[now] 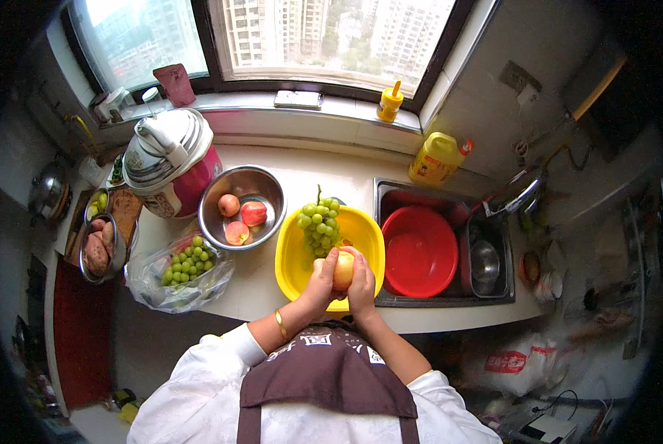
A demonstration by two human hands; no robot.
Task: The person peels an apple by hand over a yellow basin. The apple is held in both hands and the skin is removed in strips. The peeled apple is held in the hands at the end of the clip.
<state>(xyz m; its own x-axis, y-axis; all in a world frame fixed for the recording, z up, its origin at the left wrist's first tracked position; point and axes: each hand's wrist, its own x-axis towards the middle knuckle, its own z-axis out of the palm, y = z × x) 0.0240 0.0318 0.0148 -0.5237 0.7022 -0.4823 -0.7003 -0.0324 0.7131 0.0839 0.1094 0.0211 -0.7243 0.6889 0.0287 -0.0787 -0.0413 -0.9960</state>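
Note:
Between my left hand (pixel 321 283) and my right hand (pixel 362 283), an apple (pixel 343 271) is held over the near part of a yellow plastic basin (pixel 287 261). Fingers of both hands wrap its sides. A bunch of green grapes (pixel 319 225) lies in the basin just beyond the hands. To the left, a stainless steel bowl (pixel 271 222) holds several reddish fruits (pixel 253 213), perhaps apples or peaches. Nearer me, more green grapes (pixel 188 264) rest in a clear plastic bag (pixel 159 291). What else the basin holds is partly hidden by my hands.
At right, a red basin (pixel 420 252) sits in the sink (pixel 384 194), below a faucet (pixel 522 194). A yellow jug (pixel 435 158) stands behind it. A pink-and-white appliance (pixel 170 166) and a bowl of sweet potatoes (pixel 99 247) are at left.

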